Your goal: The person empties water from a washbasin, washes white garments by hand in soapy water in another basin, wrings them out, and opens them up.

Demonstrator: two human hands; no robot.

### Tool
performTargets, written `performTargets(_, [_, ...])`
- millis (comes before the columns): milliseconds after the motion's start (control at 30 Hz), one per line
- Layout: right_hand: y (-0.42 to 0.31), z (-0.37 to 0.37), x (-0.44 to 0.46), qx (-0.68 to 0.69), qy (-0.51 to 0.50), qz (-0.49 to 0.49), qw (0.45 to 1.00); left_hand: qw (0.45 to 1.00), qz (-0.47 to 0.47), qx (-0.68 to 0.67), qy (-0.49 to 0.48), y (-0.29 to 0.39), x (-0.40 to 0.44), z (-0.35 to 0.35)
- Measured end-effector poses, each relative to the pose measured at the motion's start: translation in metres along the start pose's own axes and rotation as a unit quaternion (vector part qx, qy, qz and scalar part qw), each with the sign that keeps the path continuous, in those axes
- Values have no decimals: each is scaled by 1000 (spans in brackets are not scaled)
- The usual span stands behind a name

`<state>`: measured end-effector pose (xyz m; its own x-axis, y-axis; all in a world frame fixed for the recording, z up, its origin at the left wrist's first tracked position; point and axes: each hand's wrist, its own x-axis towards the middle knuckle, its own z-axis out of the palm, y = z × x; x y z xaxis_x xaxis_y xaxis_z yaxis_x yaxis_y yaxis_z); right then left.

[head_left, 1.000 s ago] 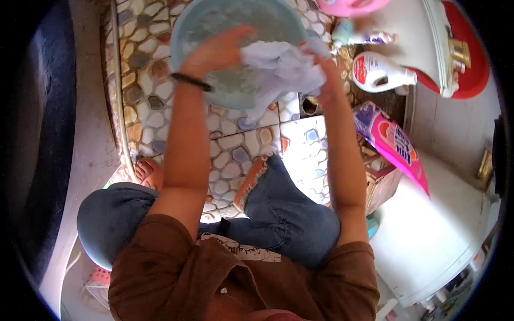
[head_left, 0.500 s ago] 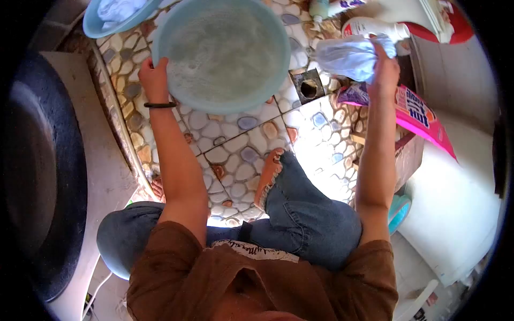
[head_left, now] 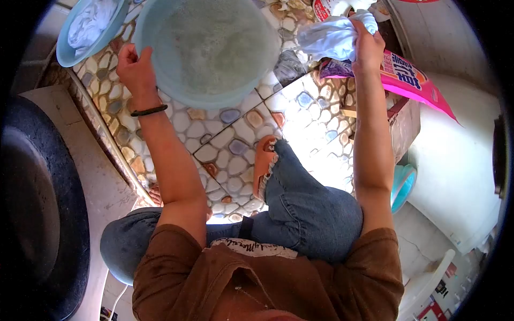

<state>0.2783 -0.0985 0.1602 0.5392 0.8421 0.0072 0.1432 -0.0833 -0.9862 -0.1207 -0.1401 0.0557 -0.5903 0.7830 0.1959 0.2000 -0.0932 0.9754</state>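
Note:
My left hand point(head_left: 136, 72), with a dark band at the wrist, is closed at the left rim of a large light-blue basin point(head_left: 206, 101); its fingers partly hide the contact. Cloudy, lightly foamy water point(head_left: 214, 48) fills the basin. My right hand point(head_left: 369, 45) grips a bunched, pale-blue cloth point(head_left: 329, 40), held up to the right of the basin. Under the cloth, a glassy grey patch like running water point(head_left: 290, 67) covers the floor drain. Behind the cloth lies a white bottle point(head_left: 332, 8) with a red label, partly cut off by the frame.
A smaller blue tub point(head_left: 63, 48) with white cloth point(head_left: 93, 24) stands at the upper left. A pink detergent bag point(head_left: 412, 80) lies at the right near a white cylindrical container point(head_left: 450, 176). A large black pan-like vessel point(head_left: 69, 214) is at the left. The floor is pebble-patterned tile point(head_left: 230, 150).
The view has shifted, so the basin and both hands appear farther left and higher. The drain hole, visible before, is now covered by the watery patch. The cloth is still in my right hand.

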Motion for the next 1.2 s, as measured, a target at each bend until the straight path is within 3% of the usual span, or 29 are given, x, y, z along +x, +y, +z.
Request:
performTargets(233, [3,0,-5,5,-21,10,1000,998,52,10,-25,27,-18,22])
performTargets(333, [6,0,-5,-1,-19,9,1000,997,42,-42,-50,41,-25,29])
performTargets(433, [4,3,-10,18,-41,1,999,998,41,-10,-47,52,-30,30])
performTargets(733, [10,10,-10,-3,-48,12,999,970,199,91,-103,71,-40,42])
performTargets(833, [15,12,-6,-14,-53,5,998,927,332,126,-121,92,-48,46])
performTargets(1000, [17,26,-5,-6,-49,-21,999,881,444,147,-69,122,-40,39])
performTargets(1200, [16,41,-4,7,-52,-53,997,867,463,184,-9,134,-38,20])
